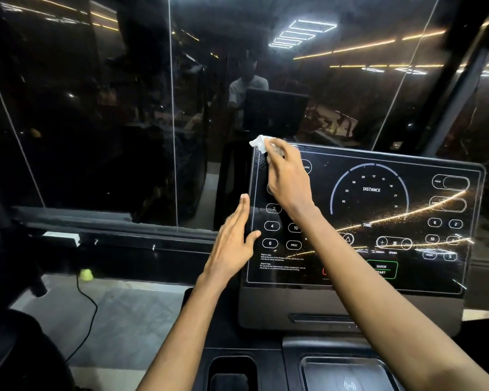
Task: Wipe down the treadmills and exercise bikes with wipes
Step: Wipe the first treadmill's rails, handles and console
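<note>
Closest to the camera, down at the bottom edge, sits the treadmill's dark tray area: a deep cup holder (232, 371) on the left and a shallow tray (347, 382) with a wireless-charging mark on the right. The cup holder is too dark to tell if anything's in it, and the tray looks bare apart from the mark.

Both forearms reach up from there to the treadmill console (407, 198), a glossy black touch panel with white outlined number buttons, a DISTANCE dial, TIME, a speed plus/minus and a green QUICK START box. It's catching streaky light reflections across the lower right.

The person's left hand (232, 246) is flat, fingers straight and together, lying against the console's left edge with the thumb on the panel face near the 6 button, gripping nothing. The right hand (287, 182) is up at the top left corner, fingers curled around a crumpled white wipe (258, 143) pressed on the screen, with a bit of wipe sticking out past the corner.

Left of the console there's open room down to a grey floor (130, 314) with a black cable (88, 300) and a small yellow-green ball (86, 274). Just behind everything is a dark glass wall (96, 122) reflecting ceiling lights.
</note>
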`<move>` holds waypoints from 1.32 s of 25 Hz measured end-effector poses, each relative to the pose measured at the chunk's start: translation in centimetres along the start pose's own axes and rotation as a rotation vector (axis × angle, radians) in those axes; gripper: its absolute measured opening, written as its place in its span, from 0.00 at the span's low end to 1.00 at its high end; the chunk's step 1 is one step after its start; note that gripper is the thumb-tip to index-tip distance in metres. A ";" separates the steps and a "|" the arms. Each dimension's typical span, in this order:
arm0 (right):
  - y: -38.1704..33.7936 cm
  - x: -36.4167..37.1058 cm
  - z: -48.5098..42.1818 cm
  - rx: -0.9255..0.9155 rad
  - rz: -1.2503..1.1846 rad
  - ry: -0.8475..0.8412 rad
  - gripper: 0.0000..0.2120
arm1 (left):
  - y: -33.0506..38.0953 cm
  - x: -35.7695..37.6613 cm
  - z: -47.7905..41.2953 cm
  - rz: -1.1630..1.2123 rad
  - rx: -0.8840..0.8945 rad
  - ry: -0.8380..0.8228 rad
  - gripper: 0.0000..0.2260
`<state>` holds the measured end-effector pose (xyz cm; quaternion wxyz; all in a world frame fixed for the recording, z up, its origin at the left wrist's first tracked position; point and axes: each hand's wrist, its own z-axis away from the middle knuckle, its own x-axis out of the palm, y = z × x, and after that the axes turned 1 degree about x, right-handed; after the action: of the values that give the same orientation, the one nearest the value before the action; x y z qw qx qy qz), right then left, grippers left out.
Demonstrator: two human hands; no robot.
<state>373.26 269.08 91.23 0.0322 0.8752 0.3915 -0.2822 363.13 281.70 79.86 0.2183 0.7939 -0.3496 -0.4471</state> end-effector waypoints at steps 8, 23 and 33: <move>2.7 -2.0 3.7 0.045 -0.012 0.013 0.21 | -0.6 -0.3 0.0 0.014 0.038 -0.001 0.40; 4.8 -2.9 19.4 0.017 -0.095 -0.158 0.21 | 0.9 2.2 3.3 0.092 -0.083 0.132 0.33; 3.1 -3.1 24.9 0.279 -0.221 -0.181 0.10 | -0.2 2.8 4.6 0.225 -0.235 0.093 0.31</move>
<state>362.15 257.94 71.49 -0.0856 0.7941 0.4378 -0.4129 360.28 279.61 75.84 0.3744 0.7385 -0.3712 -0.4203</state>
